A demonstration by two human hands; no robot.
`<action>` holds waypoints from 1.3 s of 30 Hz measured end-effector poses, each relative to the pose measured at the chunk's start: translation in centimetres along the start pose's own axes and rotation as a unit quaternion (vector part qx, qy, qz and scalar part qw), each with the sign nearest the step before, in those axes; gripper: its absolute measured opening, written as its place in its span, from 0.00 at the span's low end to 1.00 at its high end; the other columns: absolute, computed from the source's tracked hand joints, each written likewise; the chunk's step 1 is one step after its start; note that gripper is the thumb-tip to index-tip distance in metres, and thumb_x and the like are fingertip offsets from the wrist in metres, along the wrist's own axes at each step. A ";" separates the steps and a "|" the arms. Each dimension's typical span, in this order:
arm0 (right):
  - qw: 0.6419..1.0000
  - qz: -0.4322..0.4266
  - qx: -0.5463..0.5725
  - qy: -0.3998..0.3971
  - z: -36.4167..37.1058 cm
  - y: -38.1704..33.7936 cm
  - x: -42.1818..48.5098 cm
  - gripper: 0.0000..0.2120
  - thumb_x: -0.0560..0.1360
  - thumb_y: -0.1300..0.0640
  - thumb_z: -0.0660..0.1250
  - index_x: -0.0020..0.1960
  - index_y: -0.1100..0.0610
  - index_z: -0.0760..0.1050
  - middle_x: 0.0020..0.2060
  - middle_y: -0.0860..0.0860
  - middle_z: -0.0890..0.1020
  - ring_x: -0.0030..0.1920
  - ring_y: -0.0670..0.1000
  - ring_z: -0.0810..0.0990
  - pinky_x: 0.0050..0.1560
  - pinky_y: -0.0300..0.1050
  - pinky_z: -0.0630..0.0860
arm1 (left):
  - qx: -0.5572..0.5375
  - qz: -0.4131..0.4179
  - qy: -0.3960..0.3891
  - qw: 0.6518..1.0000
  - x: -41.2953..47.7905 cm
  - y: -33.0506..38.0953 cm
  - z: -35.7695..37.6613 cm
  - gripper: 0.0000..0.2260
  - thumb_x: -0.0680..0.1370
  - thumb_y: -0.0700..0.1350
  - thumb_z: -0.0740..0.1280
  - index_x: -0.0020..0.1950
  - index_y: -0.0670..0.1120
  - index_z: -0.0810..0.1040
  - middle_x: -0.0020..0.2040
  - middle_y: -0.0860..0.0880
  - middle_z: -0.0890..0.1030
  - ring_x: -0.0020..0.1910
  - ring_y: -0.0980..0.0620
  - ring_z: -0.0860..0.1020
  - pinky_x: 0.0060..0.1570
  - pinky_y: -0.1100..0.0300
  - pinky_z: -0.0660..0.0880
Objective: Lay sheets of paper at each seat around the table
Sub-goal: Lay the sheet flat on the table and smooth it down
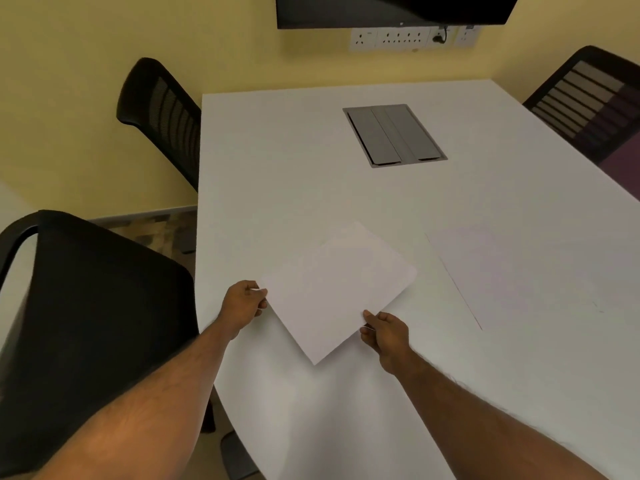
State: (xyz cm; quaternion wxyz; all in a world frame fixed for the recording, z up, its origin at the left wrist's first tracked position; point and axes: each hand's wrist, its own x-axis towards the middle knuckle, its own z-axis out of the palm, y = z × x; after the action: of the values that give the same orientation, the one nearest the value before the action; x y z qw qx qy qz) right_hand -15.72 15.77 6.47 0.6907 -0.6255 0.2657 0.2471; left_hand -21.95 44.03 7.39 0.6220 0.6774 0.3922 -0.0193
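Over the worktop, head view: two bare arms reach out from the bottom edge.
Worktop (277,161): white and wide, with a rounded near corner.
Held sheet (337,289): white paper, turned like a diamond, over the near part of the worktop. I cannot tell if it touches the top.
Left hand (242,304): pinching the left corner of the held sheet, thumb on top.
Right hand (384,332): pinching the lower right edge of the same sheet.
Second sheet (512,275): white paper lying flat on the worktop, to the right of the held sheet and apart from it.
Grey hatch (394,135): a flat metal lid set into the middle of the worktop, shut.
Near chair (93,323): black, beside the left edge.
Far chair (162,116): black mesh back, further along the left side.
Right chair (592,98): dark, at the far right side.
Wall: yellow, with a black screen (394,10) and white sockets (401,38) under it.
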 end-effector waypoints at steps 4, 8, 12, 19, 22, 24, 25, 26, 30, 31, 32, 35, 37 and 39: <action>1.000 0.018 0.004 0.004 2.3 1.5 1.0 0.15 0.74 0.65 0.72 0.34 0.60 0.68 0.33 0.60 0.77 0.28 0.50 0.80 0.31 0.39 0.80 | -0.023 -0.014 0.003 1.000 2.5 -0.2 -0.1 0.14 0.78 0.40 0.68 0.63 0.40 0.74 0.43 0.44 0.81 0.38 0.51 0.79 0.39 0.59 0.76; 0.999 0.044 0.025 0.013 4.2 3.0 1.6 0.13 0.74 0.66 0.72 0.37 0.61 0.68 0.36 0.62 0.79 0.28 0.50 0.83 0.30 0.39 0.80 | 0.049 0.006 -0.019 0.999 3.6 -1.4 0.5 0.20 0.77 0.43 0.70 0.67 0.41 0.71 0.51 0.42 0.80 0.44 0.48 0.78 0.44 0.56 0.75; 0.997 0.066 0.023 0.009 5.8 4.6 1.9 0.09 0.74 0.66 0.72 0.41 0.63 0.71 0.37 0.63 0.80 0.27 0.50 0.83 0.29 0.39 0.80 | 0.293 0.147 -0.004 0.945 3.5 -3.9 1.4 0.31 0.74 0.55 0.71 0.73 0.46 0.66 0.70 0.43 0.68 0.67 0.43 0.69 0.66 0.49 0.68; 0.997 0.052 -0.057 -0.012 5.9 5.7 2.5 0.12 0.73 0.60 0.74 0.41 0.68 0.75 0.34 0.62 0.82 0.30 0.54 0.82 0.30 0.41 0.79 | 0.579 0.155 -0.113 0.792 3.7 -7.2 2.3 0.48 0.69 0.75 0.60 0.80 0.55 0.42 0.80 0.49 0.35 0.78 0.43 0.36 0.73 0.34 0.43; 0.934 -0.052 -0.352 0.026 3.8 5.4 2.7 0.23 0.68 0.41 0.74 0.34 0.61 0.76 0.28 0.53 0.82 0.31 0.51 0.81 0.34 0.41 0.75 | 0.594 0.154 -0.107 0.782 3.7 -7.5 2.6 0.49 0.69 0.75 0.59 0.79 0.55 0.40 0.79 0.48 0.33 0.78 0.42 0.35 0.72 0.32 0.43; 0.857 -0.132 -0.494 0.073 2.0 4.7 3.1 0.23 0.68 0.35 0.71 0.35 0.55 0.72 0.31 0.48 0.80 0.35 0.50 0.79 0.37 0.44 0.71 | 0.597 0.153 -0.105 0.781 3.8 -7.5 2.7 0.49 0.69 0.76 0.58 0.79 0.55 0.40 0.79 0.48 0.32 0.78 0.42 0.34 0.72 0.31 0.43; 0.819 -0.183 -0.538 0.078 1.3 4.3 3.4 0.20 0.69 0.36 0.70 0.38 0.53 0.71 0.35 0.47 0.79 0.39 0.51 0.78 0.38 0.45 0.70 | 0.599 0.152 -0.105 0.779 3.8 -7.5 2.7 0.49 0.69 0.76 0.58 0.79 0.55 0.39 0.79 0.48 0.32 0.77 0.42 0.34 0.72 0.31 0.43; 0.781 -0.244 -0.571 0.073 0.9 3.7 3.9 0.18 0.70 0.38 0.69 0.42 0.52 0.72 0.39 0.48 0.78 0.43 0.52 0.77 0.41 0.45 0.71 | 0.600 0.151 -0.106 0.778 3.8 -7.5 2.6 0.49 0.69 0.76 0.58 0.79 0.55 0.39 0.79 0.48 0.32 0.77 0.42 0.34 0.72 0.31 0.43; 0.697 -0.313 -0.645 0.006 1.5 0.7 6.7 0.31 0.70 0.38 0.70 0.67 0.51 0.70 0.66 0.55 0.70 0.65 0.58 0.69 0.62 0.52 0.69 | 0.601 0.149 -0.106 0.778 3.8 -7.4 2.7 0.49 0.69 0.75 0.58 0.79 0.55 0.39 0.79 0.48 0.32 0.77 0.42 0.34 0.72 0.32 0.43; 0.692 -0.286 -0.663 -0.021 2.1 0.0 7.3 0.36 0.70 0.36 0.69 0.73 0.49 0.65 0.73 0.56 0.64 0.72 0.59 0.63 0.68 0.53 0.65 | 0.603 0.147 -0.107 0.777 3.8 -7.3 2.7 0.49 0.69 0.75 0.58 0.79 0.55 0.39 0.79 0.48 0.32 0.77 0.42 0.34 0.72 0.32 0.43; 0.680 -0.264 -0.683 -0.045 2.7 -0.5 7.8 0.40 0.70 0.34 0.67 0.76 0.48 0.59 0.77 0.55 0.56 0.76 0.58 0.56 0.72 0.54 0.60 | 0.605 0.145 -0.109 0.775 3.9 -7.3 2.7 0.49 0.69 0.75 0.58 0.79 0.55 0.39 0.79 0.48 0.32 0.77 0.42 0.34 0.72 0.32 0.43; 0.643 -0.227 -0.727 -0.082 3.8 -1.1 9.0 0.45 0.71 0.30 0.63 0.79 0.46 0.50 0.80 0.53 0.44 0.79 0.58 0.44 0.76 0.56 0.54 | 0.602 0.144 -0.110 0.778 3.9 -7.2 2.7 0.49 0.69 0.76 0.58 0.79 0.55 0.39 0.79 0.48 0.32 0.78 0.42 0.34 0.72 0.32 0.43; 0.634 -0.206 -0.740 -0.090 3.7 -0.9 9.5 0.45 0.71 0.30 0.63 0.79 0.46 0.48 0.79 0.54 0.42 0.79 0.58 0.43 0.76 0.57 0.53 | 0.595 0.149 -0.108 0.783 3.9 -7.2 2.6 0.49 0.68 0.76 0.59 0.79 0.55 0.39 0.79 0.48 0.33 0.78 0.43 0.34 0.72 0.32 0.43; 0.639 -0.191 -0.739 -0.096 3.4 -0.6 9.9 0.45 0.71 0.33 0.65 0.79 0.46 0.46 0.79 0.54 0.40 0.79 0.58 0.41 0.77 0.57 0.52 | 0.590 0.152 -0.106 0.786 3.9 -7.4 2.5 0.49 0.68 0.76 0.59 0.79 0.56 0.40 0.79 0.49 0.33 0.78 0.43 0.34 0.72 0.33 0.43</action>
State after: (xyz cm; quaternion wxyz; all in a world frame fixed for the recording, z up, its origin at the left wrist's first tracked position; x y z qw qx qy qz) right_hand -7.85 19.20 0.51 0.0513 -0.9371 -0.1983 0.2826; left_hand -22.16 43.24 -1.28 0.1338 0.9568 0.1280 -0.2240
